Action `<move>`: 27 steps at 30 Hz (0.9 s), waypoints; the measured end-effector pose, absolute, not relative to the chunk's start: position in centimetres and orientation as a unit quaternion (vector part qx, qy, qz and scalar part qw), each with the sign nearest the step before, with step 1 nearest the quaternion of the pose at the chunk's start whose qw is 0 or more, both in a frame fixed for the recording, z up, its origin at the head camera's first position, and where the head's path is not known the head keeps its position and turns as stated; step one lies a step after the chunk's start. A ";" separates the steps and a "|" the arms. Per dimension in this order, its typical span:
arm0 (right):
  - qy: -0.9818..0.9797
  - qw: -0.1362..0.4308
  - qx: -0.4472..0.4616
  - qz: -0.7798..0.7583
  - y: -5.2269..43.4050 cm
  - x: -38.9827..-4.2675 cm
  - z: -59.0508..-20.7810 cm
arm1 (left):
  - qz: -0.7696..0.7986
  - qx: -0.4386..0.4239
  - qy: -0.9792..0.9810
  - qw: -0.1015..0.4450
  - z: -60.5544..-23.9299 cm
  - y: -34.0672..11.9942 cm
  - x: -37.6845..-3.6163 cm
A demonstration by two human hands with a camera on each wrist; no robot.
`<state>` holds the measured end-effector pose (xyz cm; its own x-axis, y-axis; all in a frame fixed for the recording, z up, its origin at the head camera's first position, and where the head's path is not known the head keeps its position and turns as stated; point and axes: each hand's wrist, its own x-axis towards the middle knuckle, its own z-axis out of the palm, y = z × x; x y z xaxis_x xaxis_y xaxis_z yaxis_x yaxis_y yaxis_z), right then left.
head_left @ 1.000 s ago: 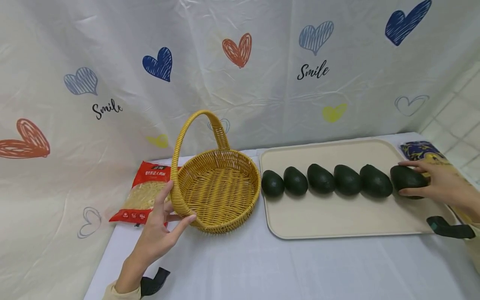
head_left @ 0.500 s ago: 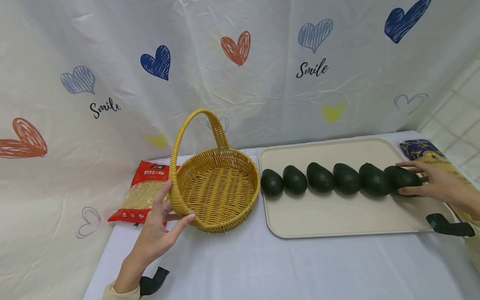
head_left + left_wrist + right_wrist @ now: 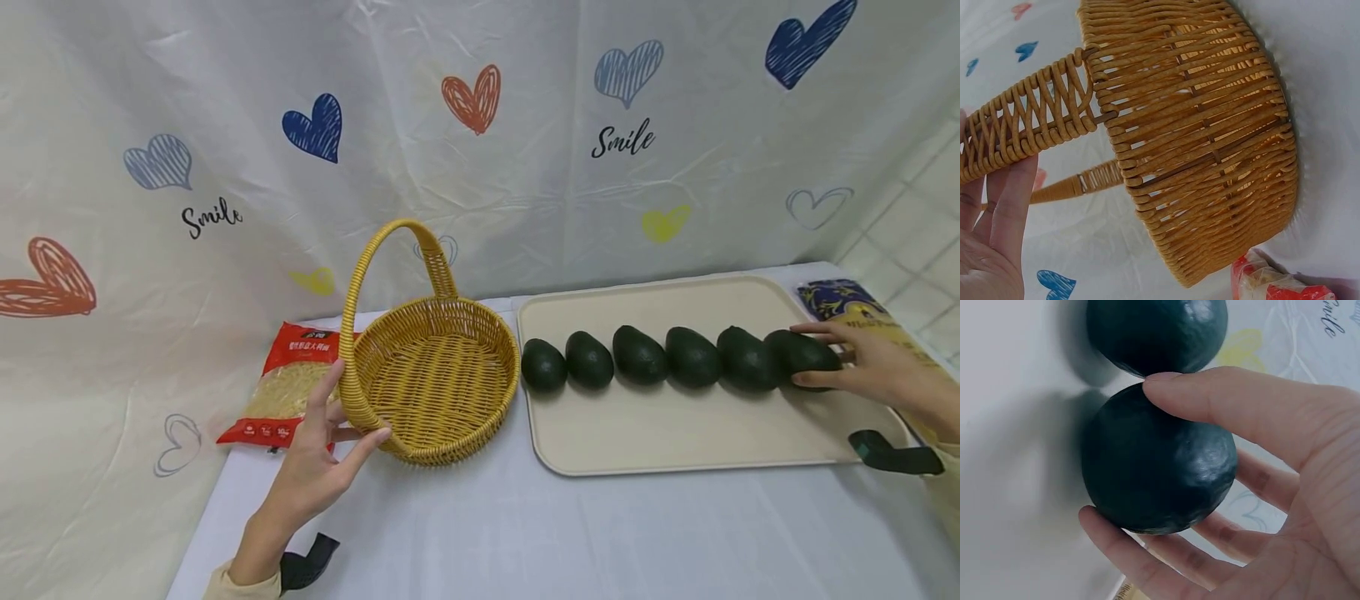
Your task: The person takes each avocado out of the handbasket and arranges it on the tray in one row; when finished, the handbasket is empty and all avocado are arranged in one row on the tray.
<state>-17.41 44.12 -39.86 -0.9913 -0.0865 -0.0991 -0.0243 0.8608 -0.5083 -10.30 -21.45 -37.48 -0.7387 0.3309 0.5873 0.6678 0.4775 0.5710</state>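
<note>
My left hand (image 3: 311,467) holds the yellow wicker basket (image 3: 450,454) at the foot of its tall handle, thumb toward the front rim. Behind the handle (image 3: 1029,119) its fingers show in the left wrist view. Nothing lies inside the basket. On the right, my right hand (image 3: 881,367) grips a dark green avocado (image 3: 806,360) between thumb and fingers, at the right end of a row on the beige tray (image 3: 675,446). Its thumb reaches the spot where this avocado meets its neighbour (image 3: 1160,331). Several more avocados (image 3: 693,358) line up leftward toward the basket.
A red bag of pasta (image 3: 296,379) lies left of the basket, partly hidden behind it. Beyond the tray's right end is a blue and yellow packet (image 3: 847,304), partly covered by the right hand. A heart-printed white cloth (image 3: 525,208) hangs at the back.
My right hand has brought its avocado left, up against the neighbouring one, mostly in the first half second. The left hand and basket have stayed in place.
</note>
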 end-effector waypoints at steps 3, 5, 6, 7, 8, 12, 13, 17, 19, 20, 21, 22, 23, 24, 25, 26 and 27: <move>0.965 0.045 -0.029 -0.256 44.1 -17.5 -40.1 | -0.414 -0.295 -0.837 0.203 -37.6 -21.4 -10.2; 0.965 0.037 -0.031 -0.259 44.3 -17.6 -40.3 | -0.415 -0.293 -0.837 0.202 -37.6 -21.4 -10.2; 0.964 0.033 -0.036 -0.261 44.3 -17.5 -40.3 | -0.414 -0.295 -0.837 0.203 -37.6 -21.4 -10.2; 0.963 0.026 -0.043 -0.265 44.3 -17.5 -40.3 | -0.414 -0.295 -0.836 0.204 -37.6 -21.4 -10.2; 0.962 0.018 -0.051 -0.269 44.3 -17.5 -40.2 | -0.415 -0.297 -0.835 0.204 -37.6 -21.4 -10.3; 0.953 -0.030 -0.103 -0.284 44.2 -17.4 -39.9 | -0.412 -0.294 -0.838 0.205 -37.6 -21.4 -10.4; 0.955 -0.043 -0.113 -0.273 44.0 -17.4 -39.6 | -0.411 -0.291 -0.839 0.204 -37.6 -21.5 -10.4; 0.963 -0.089 -0.124 -0.221 42.6 -17.0 -37.8 | -0.404 -0.288 -0.844 0.206 -37.6 -21.5 -10.5; 0.963 -0.115 -0.121 -0.211 41.6 -16.8 -36.7 | -0.402 -0.288 -0.844 0.206 -37.6 -21.6 -10.5; 0.962 -0.123 -0.119 -0.214 41.0 -16.7 -36.1 | -0.401 -0.288 -0.845 0.207 -37.6 -21.5 -10.5; 0.959 -0.131 -0.123 -0.217 40.4 -16.6 -35.5 | -0.401 -0.287 -0.845 0.208 -37.6 -21.5 -10.5; 0.956 -0.139 -0.129 -0.223 39.8 -16.6 -34.9 | -0.401 -0.287 -0.845 0.208 -37.6 -21.5 -10.6; 0.952 -0.147 -0.139 -0.231 39.2 -16.6 -34.4 | -0.403 -0.285 -0.845 0.207 -37.6 -21.5 -10.6; 0.949 -0.154 -0.146 -0.235 38.6 -16.5 -34.0 | -0.403 -0.283 -0.845 0.207 -37.6 -21.4 -10.6; 0.947 -0.158 -0.152 -0.235 38.0 -16.4 -33.6 | -0.403 -0.281 -0.846 0.205 -37.6 -21.3 -10.7; 0.944 -0.161 -0.162 -0.236 37.4 -16.3 -33.3 | -0.404 -0.279 -0.847 0.204 -37.6 -21.3 -10.7; 0.940 -0.167 -0.175 -0.239 36.9 -16.2 -33.0 | -0.405 -0.276 -0.848 0.202 -37.6 -21.3 -10.8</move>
